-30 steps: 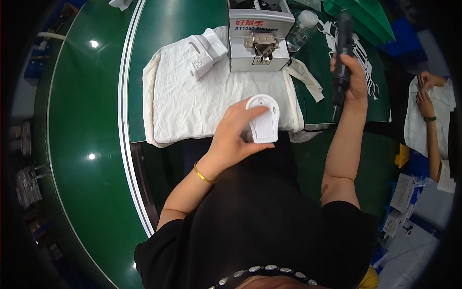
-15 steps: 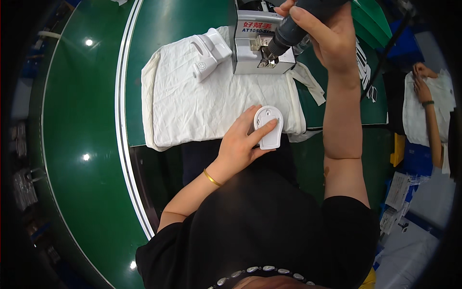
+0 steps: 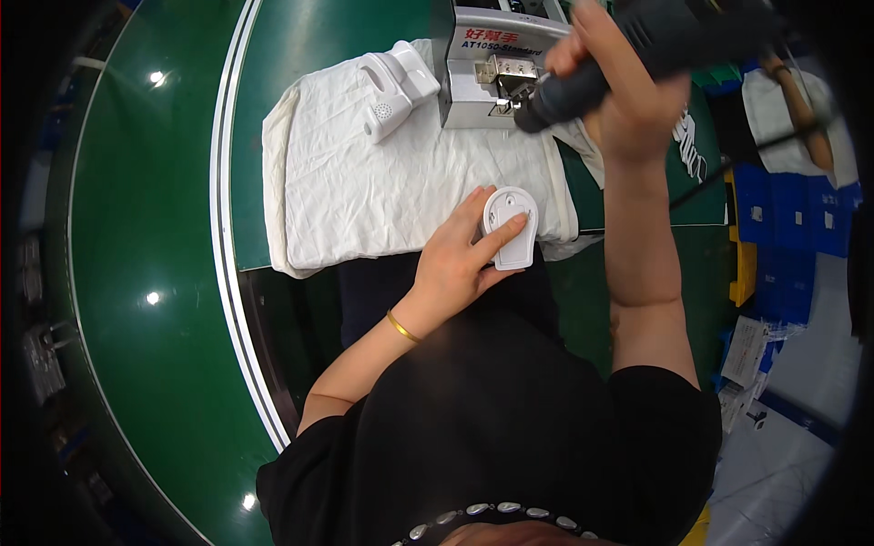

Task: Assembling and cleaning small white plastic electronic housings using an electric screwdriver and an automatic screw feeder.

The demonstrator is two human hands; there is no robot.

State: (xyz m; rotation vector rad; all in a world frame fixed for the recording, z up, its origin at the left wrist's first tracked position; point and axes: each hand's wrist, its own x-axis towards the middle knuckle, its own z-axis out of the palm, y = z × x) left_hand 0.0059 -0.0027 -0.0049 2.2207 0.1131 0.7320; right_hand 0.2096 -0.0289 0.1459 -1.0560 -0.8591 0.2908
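Observation:
My left hand (image 3: 455,246) is closed round a white plastic part (image 3: 513,238), rounded at its far end and narrower toward me, with my thumb lying on its recessed face. Screw holes show near its rounded end. Farther off, my right hand (image 3: 628,96), blurred by motion, grips a black electric screwdriver (image 3: 583,91) with its tip pointing left. That tip is just beside the front of a grey screw feeder (image 3: 469,107); whether a screw sits on it, I cannot make out. A white plastic housing with a handle (image 3: 393,100) lies left of the feeder.
A white cloth (image 3: 355,200) covers part of the green table (image 3: 305,32). Several small white pieces (image 3: 689,146) lie at its right side. Blue bins (image 3: 774,227) stand beyond the table on the right, where a co-worker's arm (image 3: 806,114) shows over white cloth.
The screwdriver has come out of the screw feeder's pickup spot and swung to the right, its body now nearer level. My left hand keeps hold of the white part, almost unmoved.

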